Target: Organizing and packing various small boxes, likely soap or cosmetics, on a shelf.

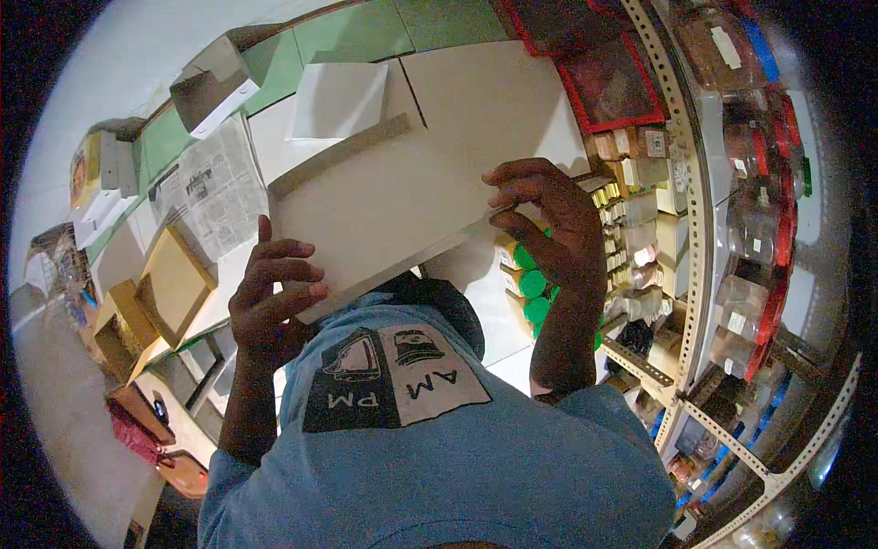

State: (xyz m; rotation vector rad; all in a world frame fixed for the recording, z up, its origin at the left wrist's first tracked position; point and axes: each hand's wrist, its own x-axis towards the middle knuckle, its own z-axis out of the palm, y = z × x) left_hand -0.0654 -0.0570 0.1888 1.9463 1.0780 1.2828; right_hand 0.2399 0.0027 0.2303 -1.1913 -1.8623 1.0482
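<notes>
A shallow pale cardboard tray or box lid is tilted in front of my torso, with low raised edges along its far and near sides. My left hand grips its left end, the fingers lying over the near left corner. At the opposite end, my right hand pinches the right near corner between thumb and fingers. Nothing lies inside the tray. Beyond it, a white sheet or flat box piece rests on the light tiles. To the left, printed newspaper is spread out.
An open white box stands at the far left, with a brown cardboard box nearer me. Green-lidded jars stand beside my right forearm. A perforated metal rack holds red-lidded plastic jars along the right.
</notes>
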